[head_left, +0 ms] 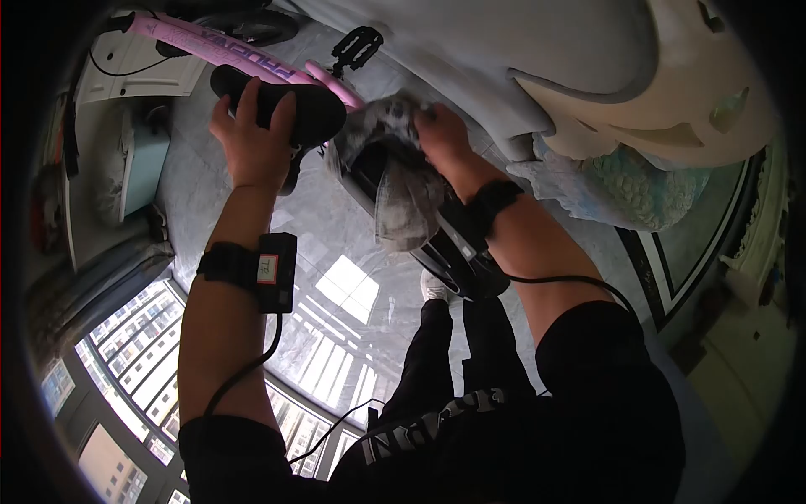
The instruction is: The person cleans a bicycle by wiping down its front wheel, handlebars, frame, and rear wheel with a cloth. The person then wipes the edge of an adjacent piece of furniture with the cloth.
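The left grip (256,143) is clamping over the black seat (319,113) of a pink bicycle (243,57). The right grip (438,139) is clutching a grey cloth (407,210), which is draping over the black rear mudguard (480,275) just behind the seat. Beyond, a pedal (357,48) is jutting out above the grey floor (315,223).

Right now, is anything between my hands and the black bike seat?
Nothing visible blocks your left hand: it is on the black bike seat. Between your right hand and the seat, only the grey cloth that hand holds shows, bunched beside the seat.
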The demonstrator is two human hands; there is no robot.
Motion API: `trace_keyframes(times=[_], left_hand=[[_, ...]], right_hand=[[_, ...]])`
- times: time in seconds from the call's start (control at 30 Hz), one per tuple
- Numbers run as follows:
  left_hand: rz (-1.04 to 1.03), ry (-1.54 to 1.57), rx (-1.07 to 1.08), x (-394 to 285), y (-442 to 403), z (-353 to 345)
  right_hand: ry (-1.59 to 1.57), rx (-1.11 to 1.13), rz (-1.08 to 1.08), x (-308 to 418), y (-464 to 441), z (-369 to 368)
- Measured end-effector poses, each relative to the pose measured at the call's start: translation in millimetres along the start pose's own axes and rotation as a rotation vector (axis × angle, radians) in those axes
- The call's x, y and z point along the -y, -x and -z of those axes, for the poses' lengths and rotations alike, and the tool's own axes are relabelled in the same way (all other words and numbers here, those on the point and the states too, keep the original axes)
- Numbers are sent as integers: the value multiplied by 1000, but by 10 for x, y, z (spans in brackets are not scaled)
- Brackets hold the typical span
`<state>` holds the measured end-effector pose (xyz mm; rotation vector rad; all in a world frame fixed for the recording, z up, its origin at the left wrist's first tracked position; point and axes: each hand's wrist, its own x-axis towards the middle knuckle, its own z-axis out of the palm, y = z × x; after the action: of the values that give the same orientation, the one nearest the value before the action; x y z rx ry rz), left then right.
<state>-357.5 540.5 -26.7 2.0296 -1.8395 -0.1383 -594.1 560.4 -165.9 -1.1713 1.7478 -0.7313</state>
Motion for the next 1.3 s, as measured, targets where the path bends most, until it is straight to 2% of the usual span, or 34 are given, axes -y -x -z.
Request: trace_keyframes(times=[0.03,0.1,0.2,0.23,0.3,0.37,0.43,0.47,0.5,0.57,0.73,0.8,0.9,0.93,1.0,1.03,1.1,1.13,1.17,1.2,1.23,1.27,1.3], left_hand=[[-6,1,-2,29,-12,-8],[-17,8,3,67,-35,-28],[-22,38,-1,25,-22,-16],[-27,41,-4,34,-22,-10],[-82,-14,-33,108,-40,-44],[-99,-16,-36,145,-21,-82],[-84,30,-35,136,-59,-66],[-153,-89,-13,283,-87,-128],[-125,-53,-13,254,-74,-119],[-69,19,-21,168,-62,-71],[-88,0,-33,249,-86,-119],[-314,-341,44,417,-131,-145],[-541,-731,61,603,-200,-133],[-600,-837,51,602,-199,-133],[-229,-484,35,389,-166,-141],[-47,-306,21,278,-171,-127],[19,-361,117,155,-241,-108],[33,-403,164,122,-283,-152],[138,-321,132,-14,-261,-155],[239,-238,92,-161,-236,-155],[227,-251,78,-193,-215,-160],[216,-269,65,-191,-205,-156],[206,-289,51,-189,-203,-137]], right_hand=[[-233,-92,-94,-46,-108,-59],[-848,-176,-328,358,-81,175],[-1203,-79,-310,391,-185,493],[-1205,55,-237,368,-145,623],[-1197,494,-118,195,26,867],[-1132,411,-146,391,636,964],[-397,609,-88,258,1076,1188],[-172,608,259,97,1297,1162],[62,589,599,-79,1522,1131],[99,686,502,-213,1873,1282],[437,726,151,-740,2420,1769],[754,911,-63,-1059,2564,2020],[738,972,-157,-1286,2661,2294],[582,913,-242,-1249,2645,2324],[274,777,-392,-1070,2492,2379],[13,685,-445,-1074,2471,2320],[-510,493,-532,-1133,2413,2080],[-606,476,-514,-1140,2357,1904],[-698,464,-497,-1156,2292,1702],[-593,413,-472,-1272,2259,1458],[-490,364,-449,-1358,2260,1241],[-531,377,-402,-1309,2235,1129],[-436,415,-449,-1280,2194,1140]])
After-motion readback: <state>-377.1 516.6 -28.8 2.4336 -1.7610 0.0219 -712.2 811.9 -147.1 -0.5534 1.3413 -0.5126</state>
